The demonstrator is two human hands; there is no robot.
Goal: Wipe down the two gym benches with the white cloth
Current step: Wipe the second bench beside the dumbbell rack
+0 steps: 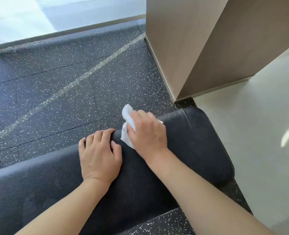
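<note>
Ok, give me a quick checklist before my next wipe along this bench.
1. Cloth in the right hand: ok, fingers curled over it.
2. Cloth on the bench: ok, it lies at the far edge of the pad.
3. Left hand steadying the bench: ok, it rests flat on the pad, fingertips over the far edge.
4. Path toward the rounded end: ok, nothing lies on the pad there.
5. Cloth clean enough: cannot tell, only its white upper folds show.
6. Second bench: cannot tell, only one is in view.

White cloth, black pebbled bench, white-speckled dark floor, beige column
</note>
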